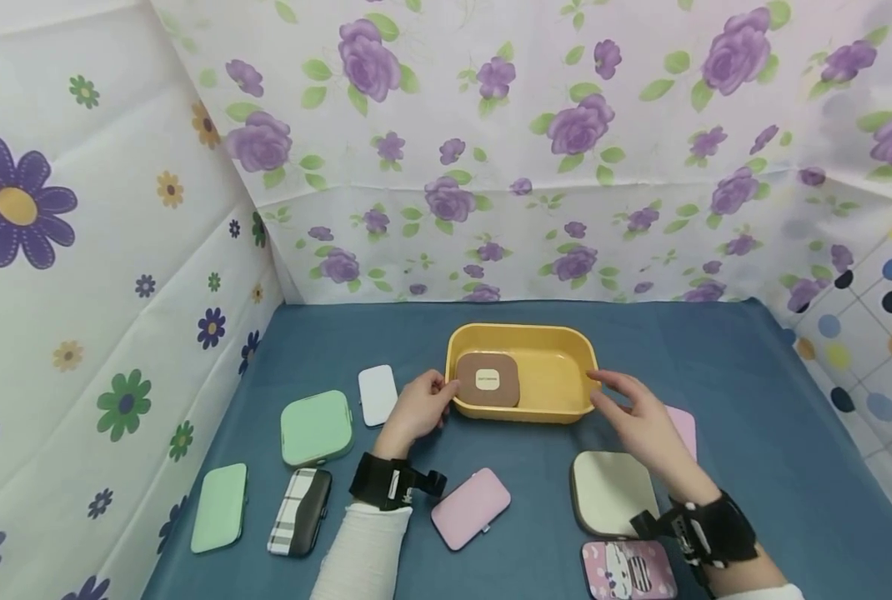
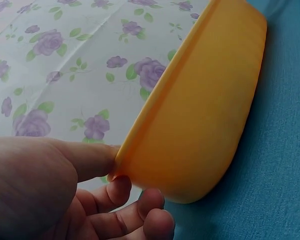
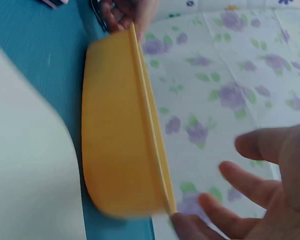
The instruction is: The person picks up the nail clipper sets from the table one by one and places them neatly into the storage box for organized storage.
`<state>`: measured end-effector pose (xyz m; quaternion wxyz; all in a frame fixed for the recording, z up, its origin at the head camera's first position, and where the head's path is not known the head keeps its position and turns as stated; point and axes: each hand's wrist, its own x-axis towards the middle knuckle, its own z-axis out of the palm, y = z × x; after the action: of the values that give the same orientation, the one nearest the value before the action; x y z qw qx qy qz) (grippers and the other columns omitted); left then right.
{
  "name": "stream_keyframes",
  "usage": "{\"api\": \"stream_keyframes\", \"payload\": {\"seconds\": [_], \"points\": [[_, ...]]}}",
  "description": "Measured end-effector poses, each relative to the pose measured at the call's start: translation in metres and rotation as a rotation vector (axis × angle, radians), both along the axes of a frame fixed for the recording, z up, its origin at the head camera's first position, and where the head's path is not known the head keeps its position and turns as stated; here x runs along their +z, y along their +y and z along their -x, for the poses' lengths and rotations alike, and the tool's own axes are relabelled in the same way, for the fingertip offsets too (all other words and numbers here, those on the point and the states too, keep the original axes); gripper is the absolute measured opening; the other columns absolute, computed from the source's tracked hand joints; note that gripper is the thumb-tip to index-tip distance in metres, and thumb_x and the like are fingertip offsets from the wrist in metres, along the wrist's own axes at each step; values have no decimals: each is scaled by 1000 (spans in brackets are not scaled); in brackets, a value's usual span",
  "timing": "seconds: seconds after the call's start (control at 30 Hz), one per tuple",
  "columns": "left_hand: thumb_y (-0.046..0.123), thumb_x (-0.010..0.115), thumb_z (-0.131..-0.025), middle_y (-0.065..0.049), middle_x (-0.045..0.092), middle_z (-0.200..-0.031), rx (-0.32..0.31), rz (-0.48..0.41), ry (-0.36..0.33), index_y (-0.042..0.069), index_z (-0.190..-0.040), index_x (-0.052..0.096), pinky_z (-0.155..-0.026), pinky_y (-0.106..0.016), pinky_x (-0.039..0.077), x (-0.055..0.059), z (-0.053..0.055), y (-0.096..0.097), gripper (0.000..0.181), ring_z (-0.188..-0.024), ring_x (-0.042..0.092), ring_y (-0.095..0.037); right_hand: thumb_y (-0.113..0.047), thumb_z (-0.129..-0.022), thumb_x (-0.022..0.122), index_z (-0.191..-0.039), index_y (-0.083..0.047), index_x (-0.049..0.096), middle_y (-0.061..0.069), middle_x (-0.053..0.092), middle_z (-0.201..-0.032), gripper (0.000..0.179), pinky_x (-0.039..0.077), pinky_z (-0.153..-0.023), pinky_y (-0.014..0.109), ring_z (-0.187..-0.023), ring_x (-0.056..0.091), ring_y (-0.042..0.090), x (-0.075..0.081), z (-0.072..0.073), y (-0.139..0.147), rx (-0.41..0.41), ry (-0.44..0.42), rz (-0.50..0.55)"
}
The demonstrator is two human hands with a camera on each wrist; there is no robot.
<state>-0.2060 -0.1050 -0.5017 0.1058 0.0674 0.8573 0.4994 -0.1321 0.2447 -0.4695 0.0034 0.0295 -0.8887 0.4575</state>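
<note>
A yellow plastic basin (image 1: pixel 554 415) stands on the blue cloth with a brown rounded case (image 1: pixel 502 392) lying in its left half; the case bears a small cream label. My left hand (image 1: pixel 421 404) pinches the basin's left rim, thumb against the rim and index fingertip under it, as the left wrist view shows. At the right end, my right hand (image 1: pixel 637 417) is spread, with fingertips right at the rim. In the right wrist view, the thumb (image 3: pixel 260 145) stands away from the basin's wall (image 3: pixel 117 130). A pink case (image 1: pixel 684 429) is partly hidden behind the right hand.
Left lie a white case (image 1: pixel 378 395), two green cases (image 1: pixel 316 427) (image 1: pixel 219 508) and a plaid-and-black case (image 1: pixel 299 512). In front are a pink case (image 1: pixel 471 508), a cream case (image 1: pixel 611 493) and a cartoon-print case (image 1: pixel 628 571). A flowered curtain (image 1: pixel 446 250) hangs behind.
</note>
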Motion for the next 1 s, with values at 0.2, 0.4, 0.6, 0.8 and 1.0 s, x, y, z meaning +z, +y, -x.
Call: {"api": "stream_keyframes", "payload": {"seconds": [0.2, 0.4, 0.6, 0.8, 1.0], "points": [[35, 61, -111, -9, 64, -77, -1, -1, -15, 9, -96, 60, -55, -34, 49, 0, 0, 0, 31, -57, 62, -23, -40, -109, 65, -156, -8, 54, 23, 50, -157, 58, 49, -107, 62, -145, 45, 47, -2, -14, 20, 57, -62, -132], [36, 61, -111, -8, 63, -76, -3, 3, -30, 9, -97, 61, -56, -34, 49, -1, 1, 0, 30, -57, 62, -20, -31, -102, 77, -151, -1, 58, 24, 62, -146, 60, 52, -100, 63, -131, 60, 48, -10, -25, 32, 118, -69, -224], [36, 62, -111, -9, 64, -77, -1, -3, -36, 9, -95, 61, -55, -33, 49, 1, 1, 0, 32, -59, 63, -23, -36, -91, 88, -148, 0, 61, 20, 65, -142, 73, 55, -93, 54, -124, 63, 39, -17, -36, 40, 234, -88, -290], [36, 62, -111, -8, 63, -76, -3, 0, -37, 9, -94, 61, -55, -33, 48, 1, 2, 0, 32, -59, 63, -23, -40, -78, 96, -148, -1, 62, 21, 65, -140, 87, 50, -100, 64, -128, 60, 47, -22, -43, 41, 322, -153, -333], [38, 61, -111, -6, 63, -76, -7, 0, -38, 9, -94, 61, -55, -33, 48, 0, 1, -1, 33, -58, 62, -20, -41, -67, 102, -148, -7, 63, 21, 65, -135, 96, 53, -95, 60, -122, 62, 44, -21, -43, 38, 324, -195, -388]]}}
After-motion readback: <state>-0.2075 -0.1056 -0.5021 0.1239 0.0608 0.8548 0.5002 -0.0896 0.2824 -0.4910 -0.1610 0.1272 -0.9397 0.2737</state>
